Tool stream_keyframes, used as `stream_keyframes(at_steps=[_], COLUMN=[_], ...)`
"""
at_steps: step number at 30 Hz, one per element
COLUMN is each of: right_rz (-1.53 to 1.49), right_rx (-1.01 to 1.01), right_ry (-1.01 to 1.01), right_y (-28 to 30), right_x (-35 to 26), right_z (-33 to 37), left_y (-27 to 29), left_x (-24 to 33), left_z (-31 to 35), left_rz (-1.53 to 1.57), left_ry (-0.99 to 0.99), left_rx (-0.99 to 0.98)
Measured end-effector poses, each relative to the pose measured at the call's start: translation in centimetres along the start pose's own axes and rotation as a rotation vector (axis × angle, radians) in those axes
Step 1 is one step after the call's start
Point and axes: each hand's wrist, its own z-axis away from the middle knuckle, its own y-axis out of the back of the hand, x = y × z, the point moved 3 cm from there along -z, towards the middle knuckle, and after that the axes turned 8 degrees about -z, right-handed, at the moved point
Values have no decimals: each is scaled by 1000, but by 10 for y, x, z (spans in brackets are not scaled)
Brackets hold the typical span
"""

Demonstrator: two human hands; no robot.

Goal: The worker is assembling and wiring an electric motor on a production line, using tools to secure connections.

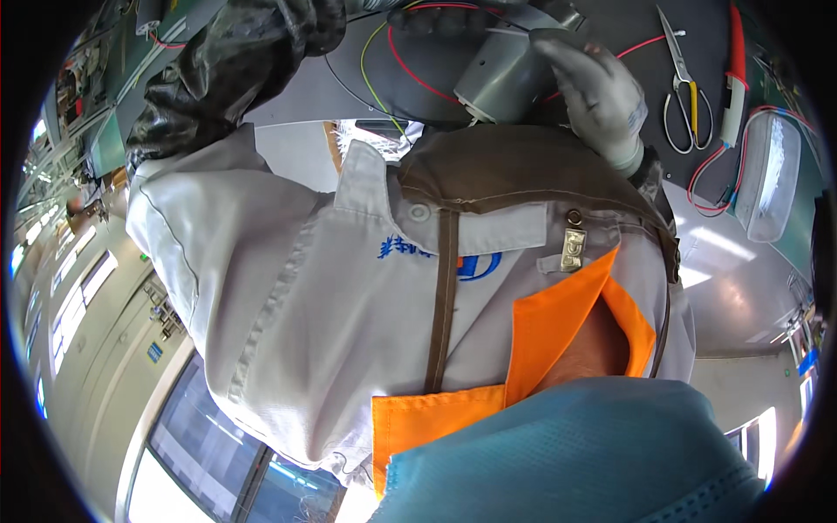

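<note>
Gloved hand on grey housing; wiring unfinished

The white-gloved hand (597, 96), fingers together, rests flat against the grey cylindrical metal housing (501, 80) on the far dark table (610, 26). Red and yellow wires (397, 61) lie loose left of it; grey-handled scissors (683, 87) lie unused at right. Other hand: hidden.

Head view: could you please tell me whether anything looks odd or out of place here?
Yes, the view itself. A white jacket and brown apron fill most of it, with a blue mask at the bottom. The bench shows only along the top, where the right hand grips a grey cylindrical part.
</note>
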Motion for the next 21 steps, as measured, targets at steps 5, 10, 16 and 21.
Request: stream_keyframes(at_steps=[5,10,16,21], right_rz=[405,282,-761,-774], right_rx=[-221,-186,338,391], right_ry=[258,206,-662,-630], right_y=[-6,-3,2,8], right_x=[-24,-21,-8,4], right_z=[-12,-24,-47,-55], left_y=[-25,-19,-44,-55], left_x=[-28,-30,-35,-34], left_z=[-13,-16,-54,-61], left_rz=[318,-102,596,849], left_ry=[-555,-555,-486,-541], left_rx=[276,227,616,563])
